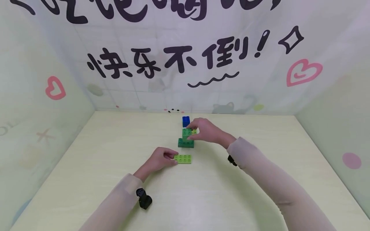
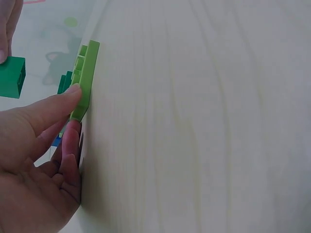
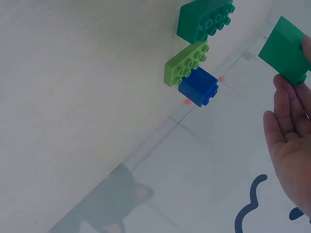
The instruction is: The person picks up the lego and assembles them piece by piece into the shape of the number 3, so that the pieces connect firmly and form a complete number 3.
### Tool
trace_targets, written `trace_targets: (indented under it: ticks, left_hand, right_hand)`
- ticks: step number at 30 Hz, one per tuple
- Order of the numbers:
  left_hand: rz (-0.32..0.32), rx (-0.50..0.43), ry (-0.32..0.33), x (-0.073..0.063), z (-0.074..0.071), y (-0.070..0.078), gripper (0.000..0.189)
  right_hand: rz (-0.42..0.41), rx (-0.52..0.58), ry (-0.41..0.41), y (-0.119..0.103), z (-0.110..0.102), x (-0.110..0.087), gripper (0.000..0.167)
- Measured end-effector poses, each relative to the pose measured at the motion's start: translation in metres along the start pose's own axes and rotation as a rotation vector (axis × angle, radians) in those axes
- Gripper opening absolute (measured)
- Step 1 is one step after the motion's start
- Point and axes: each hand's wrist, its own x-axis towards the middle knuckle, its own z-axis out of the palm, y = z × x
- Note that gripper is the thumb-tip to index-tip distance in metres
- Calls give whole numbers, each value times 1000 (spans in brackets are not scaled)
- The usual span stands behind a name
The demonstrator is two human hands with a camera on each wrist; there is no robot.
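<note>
My left hand (image 1: 160, 159) pinches one end of a flat lime-green building block (image 1: 185, 159), thumb on one long side and fingers on the other. That block lies low at the table's surface, studs up. Farther away, my right hand (image 1: 208, 131) holds a green block (image 1: 186, 132) between thumb and fingers, raised above the table. In the head view it overlaps a darker green block (image 1: 186, 144) on the table. The right wrist view shows the held green block (image 3: 283, 51) apart from the dark green block (image 3: 197, 22).
Behind the dark green block, a second lime-green block (image 3: 177, 68) lies on the table, partly hidden by my right hand in the head view. Close beside it stands a blue block (image 1: 186, 121). A printed sheet (image 1: 173, 96) walls the table's (image 1: 115, 138) back edge.
</note>
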Motion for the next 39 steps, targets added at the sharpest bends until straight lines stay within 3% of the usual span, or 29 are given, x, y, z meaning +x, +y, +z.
trace_targets:
  ticks: [12,25,39]
  left_hand:
    - [3,-21,-11,3,-1,-2,31]
    - [30,-15,-21,4,-1,1,31]
    - [13,-14,-19,3,-1,2,31]
  right_hand:
    - [-32,15,-112,-2,25,-19,42]
    - [6,38,-101,5,43,-24,43]
    - [-7,19,-69,7,55,-25,41]
